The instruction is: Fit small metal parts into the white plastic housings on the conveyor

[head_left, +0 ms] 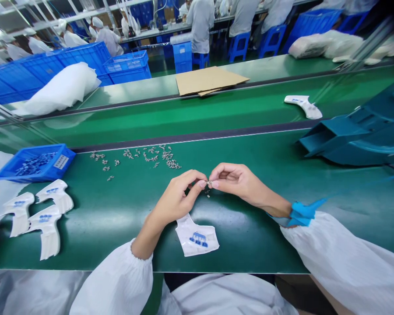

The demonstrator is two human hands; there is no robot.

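Left hand: left hand (175, 197), thumb and forefinger pinched on a small metal part (209, 183), over the worktop (249, 240).
Right hand: right hand (241, 181), thumb and forefinger closed on the same bit, fingertips meeting the left's; blue band (304, 213) at the wrist.
Under the hands: a few tiny bits (208, 194) on the green surface.
Nearest piece: white molded piece (197, 237) with blue inserts, lying flat just below the left hand.
Metal pieces: loose metal pieces (169, 159), scattered in clusters beyond the hands, towards the left.
Left side: blue bin (36, 162) of small blue parts, label on its side; three white pieces (46, 227) close by.
Far side: another white piece (304, 106) on the green strip; cardboard sheets (212, 80) further back.
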